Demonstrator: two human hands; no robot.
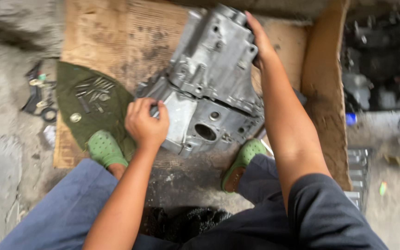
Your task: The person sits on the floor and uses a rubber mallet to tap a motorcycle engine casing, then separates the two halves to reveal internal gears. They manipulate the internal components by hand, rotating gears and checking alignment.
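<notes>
A: Engine crankcase (pixel 209 88), one item: grey cast-metal housing with bolt holes and a round bore near its lower edge. Location?

B: Lying on a sheet of worn cardboard (pixel 116 32) spread over the concrete floor (pixel 1 176), directly in front of the seated person. It rests at a tilt, narrow end pointing away from the person.

A: Hands, two. State?

B: Left hand (pixel 146 124): fingers curled together at the crankcase's near left edge, pinching something small against the metal; what it pinches cannot be made out. Right hand (pixel 260 44): wrapped over the crankcase's far right edge, fingers clamped on the casting.

A: Items left of the crankcase?

B: Green cloth (pixel 93 104), one, laid flat on the cardboard just beside the casting. On it, a loose group of bolts (pixel 93 90) and a washer (pixel 75 117). Further left, off the cardboard, a small heap of dark tools and rings (pixel 40 95) on the floor.

A: Items near the crankcase's near edge?

B: Green clogs, a pair: left clog (pixel 103 149) on the cloth's lower corner, right clog (pixel 242 162) just below the casting's right corner.

A: Right of the crankcase?

B: Upturned cardboard flap (pixel 325 78); beyond it a blurred pile of dark engine parts (pixel 385 51).
</notes>
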